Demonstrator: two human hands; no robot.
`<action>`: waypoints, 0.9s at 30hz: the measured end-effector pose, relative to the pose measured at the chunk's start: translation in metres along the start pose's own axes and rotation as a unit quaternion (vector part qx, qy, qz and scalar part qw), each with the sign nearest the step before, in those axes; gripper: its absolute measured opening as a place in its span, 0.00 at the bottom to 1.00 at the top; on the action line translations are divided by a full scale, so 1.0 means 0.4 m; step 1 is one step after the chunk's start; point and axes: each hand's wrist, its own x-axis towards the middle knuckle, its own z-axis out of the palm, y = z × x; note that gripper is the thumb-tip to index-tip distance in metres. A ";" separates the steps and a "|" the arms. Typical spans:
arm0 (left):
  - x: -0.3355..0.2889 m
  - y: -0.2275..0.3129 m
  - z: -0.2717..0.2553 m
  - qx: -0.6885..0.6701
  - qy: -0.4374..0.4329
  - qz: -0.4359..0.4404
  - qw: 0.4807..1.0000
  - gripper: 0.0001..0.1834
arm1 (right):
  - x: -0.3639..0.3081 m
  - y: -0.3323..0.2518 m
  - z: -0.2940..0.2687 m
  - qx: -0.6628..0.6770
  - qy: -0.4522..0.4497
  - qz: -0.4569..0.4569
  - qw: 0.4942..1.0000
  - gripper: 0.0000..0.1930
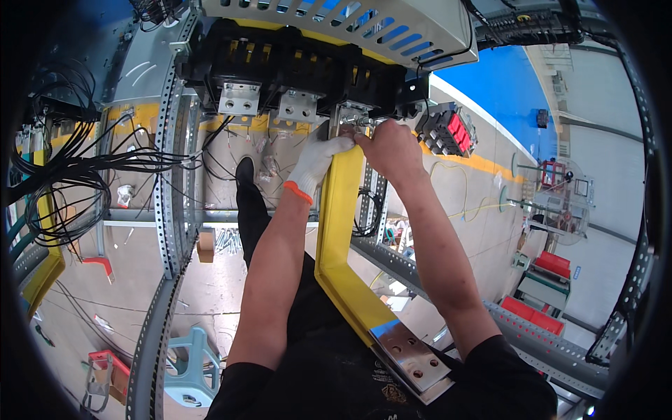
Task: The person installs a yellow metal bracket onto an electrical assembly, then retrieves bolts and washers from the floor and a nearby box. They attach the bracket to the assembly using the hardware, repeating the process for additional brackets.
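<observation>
A long bent busbar point(339, 217) in yellow sleeving runs from the black switch unit point(294, 70) down toward my body. Its bare metal lower end point(411, 353) has several holes and lies in front of my black shirt. My left hand point(316, 161), in a white glove with an orange cuff, is closed round the busbar's upper left side. Bare, my right hand point(395, 155) has its fingers curled at the upper right, beside a metal terminal and small hardware point(358, 119). What those fingers pinch is hidden. Two more metal terminals point(240, 99) with holes project from the unit to the left.
Perforated grey uprights point(168, 175) and crossbars frame the workspace. Black cables point(77, 164) hang at the left. A slotted grey cover point(392, 31) sits above the unit; a red-and-black component point(451, 131) is at right. A light blue stool point(190, 367) stands lower left.
</observation>
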 end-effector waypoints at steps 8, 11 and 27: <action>0.001 0.002 0.000 -0.005 -0.007 -0.002 1.000 0.19 | 0.010 -0.003 -0.001 -0.006 -0.039 0.024 0.999 0.14; 0.002 -0.002 0.008 -0.010 -0.025 0.000 1.000 0.18 | 0.011 0.035 0.040 0.128 0.145 -0.161 0.968 0.16; -0.012 0.032 0.021 -0.028 -0.035 -0.013 0.999 0.19 | 0.020 0.035 0.047 0.061 0.123 -0.086 0.987 0.16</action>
